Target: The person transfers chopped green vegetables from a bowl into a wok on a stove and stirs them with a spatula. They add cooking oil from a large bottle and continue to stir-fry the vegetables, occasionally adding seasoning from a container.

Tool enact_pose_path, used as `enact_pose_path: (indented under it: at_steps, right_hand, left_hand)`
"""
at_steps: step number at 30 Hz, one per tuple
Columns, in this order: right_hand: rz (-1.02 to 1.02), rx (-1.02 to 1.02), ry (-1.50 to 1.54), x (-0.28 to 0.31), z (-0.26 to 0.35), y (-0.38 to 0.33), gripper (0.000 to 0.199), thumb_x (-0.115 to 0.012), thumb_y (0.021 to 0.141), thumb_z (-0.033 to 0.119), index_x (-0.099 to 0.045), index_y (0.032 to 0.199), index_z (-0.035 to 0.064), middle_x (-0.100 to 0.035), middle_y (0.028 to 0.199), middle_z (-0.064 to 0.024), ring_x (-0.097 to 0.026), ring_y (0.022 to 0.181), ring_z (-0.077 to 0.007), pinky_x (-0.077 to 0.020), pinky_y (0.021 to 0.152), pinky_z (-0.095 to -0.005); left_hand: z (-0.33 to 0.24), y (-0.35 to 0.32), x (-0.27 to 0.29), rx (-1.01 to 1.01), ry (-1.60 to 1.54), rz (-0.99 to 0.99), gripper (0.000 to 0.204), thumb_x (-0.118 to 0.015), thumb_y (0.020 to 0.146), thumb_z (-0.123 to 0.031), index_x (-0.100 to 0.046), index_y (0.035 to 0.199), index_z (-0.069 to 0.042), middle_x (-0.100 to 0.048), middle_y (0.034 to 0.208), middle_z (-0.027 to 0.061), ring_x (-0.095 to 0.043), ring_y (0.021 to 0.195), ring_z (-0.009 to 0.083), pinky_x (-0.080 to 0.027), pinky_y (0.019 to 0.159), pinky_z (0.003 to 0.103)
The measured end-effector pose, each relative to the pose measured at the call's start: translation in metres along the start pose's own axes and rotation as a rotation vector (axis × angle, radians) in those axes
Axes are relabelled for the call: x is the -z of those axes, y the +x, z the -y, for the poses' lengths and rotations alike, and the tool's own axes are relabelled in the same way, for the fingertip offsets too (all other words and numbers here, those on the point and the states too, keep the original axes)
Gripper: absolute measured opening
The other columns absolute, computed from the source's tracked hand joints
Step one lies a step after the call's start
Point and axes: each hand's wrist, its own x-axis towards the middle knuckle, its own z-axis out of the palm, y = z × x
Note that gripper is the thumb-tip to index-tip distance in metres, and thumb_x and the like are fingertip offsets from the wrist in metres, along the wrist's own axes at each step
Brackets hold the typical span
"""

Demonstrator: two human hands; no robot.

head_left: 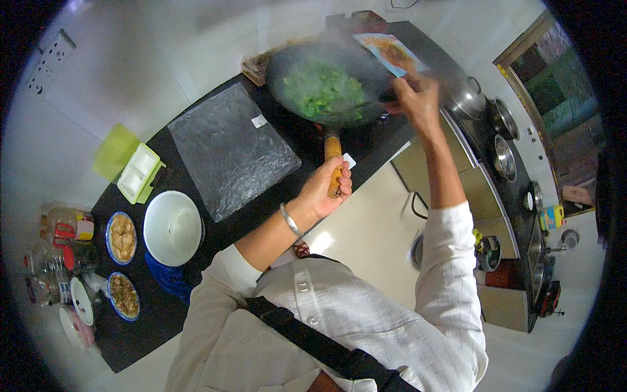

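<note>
My left hand [324,185] is closed round the wooden handle [333,147] of a dark wok. Inside the steaming wok [285,60] lie chopped green leafy vegetables [326,91]. To the right of the wok, my right hand [417,95] is closed at the near end of a flat packet [390,52] with pale blue edges and a reddish-orange middle. Its fingers are partly blurred, and steam softens the packet's outline. Whether the packet is open cannot be seen.
Left of the wok lies a dark, film-covered panel [228,150]. Farther left stand a white bowl [172,228], a green-edged tray [140,173], two plates of food [122,238] and plastic bottles [49,264]. Metal pots [467,98] and bowls [504,159] line the right counter.
</note>
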Motion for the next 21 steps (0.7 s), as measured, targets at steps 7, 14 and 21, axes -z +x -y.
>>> enact_pose_path:
  at_steps: [7, 14, 21]
  right_hand:
    - [0.067, 0.006, 0.137, 0.010, -0.001, 0.043, 0.025, -0.053, 0.083, 0.017, -0.057, 0.086, -0.0074, -0.060, 0.080, -0.0164, -0.064, 0.065, -0.0238, -0.0556, 0.057, -0.0293]
    - [0.127, -0.085, -0.198, 0.030, 0.076, 0.067, 0.029, -0.054, 0.081, 0.019, -0.055, 0.082, -0.0101, -0.060, 0.072, -0.0159, -0.063, 0.059, -0.0254, -0.0535, 0.050, -0.0311]
    - [-0.031, -0.042, 0.262, -0.020, 0.017, 0.061, 0.023, -0.055, 0.080, 0.014, -0.056, 0.071, -0.0069, -0.058, 0.070, -0.0111, -0.059, 0.056, -0.0175, -0.0559, 0.049, -0.0312]
  left_hand:
    - [-0.001, 0.001, -0.003, -0.010, -0.009, -0.020, 0.018, -0.059, 0.081, -0.019, -0.049, 0.089, -0.006, -0.049, 0.069, -0.0021, -0.044, 0.054, 0.0059, -0.037, 0.046, 0.018]
    - [0.000, 0.003, 0.001, 0.002, -0.004, -0.041, 0.018, -0.060, 0.082, -0.021, -0.049, 0.087, -0.007, -0.049, 0.069, -0.0021, -0.044, 0.054, 0.0059, -0.038, 0.047, 0.018]
    - [-0.001, 0.002, -0.003, 0.014, 0.015, -0.005, 0.018, -0.058, 0.083, -0.022, -0.049, 0.087, -0.007, -0.047, 0.068, -0.0029, -0.044, 0.054, 0.0055, -0.037, 0.047, 0.017]
